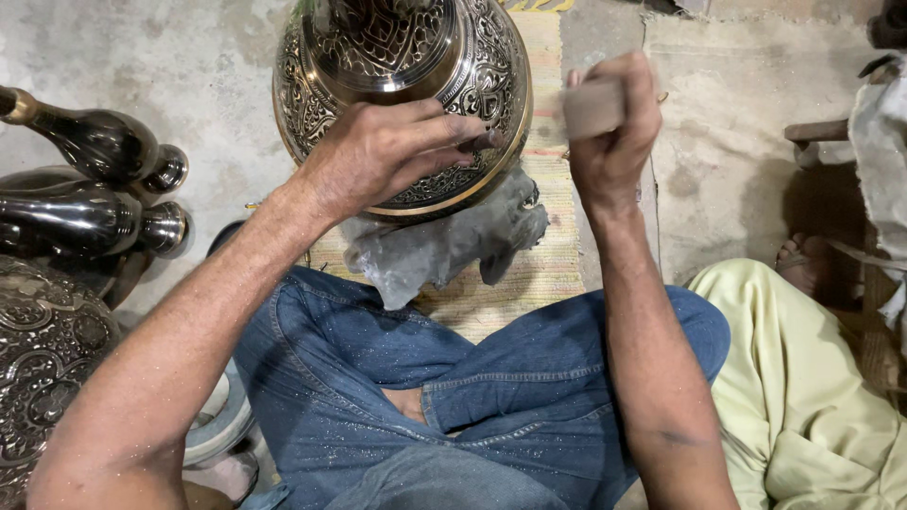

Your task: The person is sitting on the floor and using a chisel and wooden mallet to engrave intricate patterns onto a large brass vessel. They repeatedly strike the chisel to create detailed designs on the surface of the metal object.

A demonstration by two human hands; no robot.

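Engraved brass vase (402,85) is sitting on a crumpled grey rag (444,247) right in front of the person's crossed legs, big round belly covered in dark floral carving with a shiny gold band running around the lower edge. Left hand (383,156) is lying across the front of the vase, palm down, fingers (444,132) stretched out flat and pressing against the carved surface, so not closed around anything, just bracing it. Right hand (612,127) is hanging in the air just beside the vase on its right, not touching it, fingers curled tight around a small tan block (593,107) that's poking out the top of the grip. Can't really tell what the block is made of. The rag is resting on a striped woven mat (543,255) spread over the concrete floor (170,66). The person is wearing dusty blue jeans (378,378), speckled all over with fine specks. Off to the left, two dark glossy bottle-shaped vases (90,179) are lying on their sides, well apart from the one being handled, and another carved round piece (42,359) is sitting at the left edge below them. On the right, somebody else's leg in pale yellow trousers (794,378) is showing, with a bare foot (803,260) near the mat.
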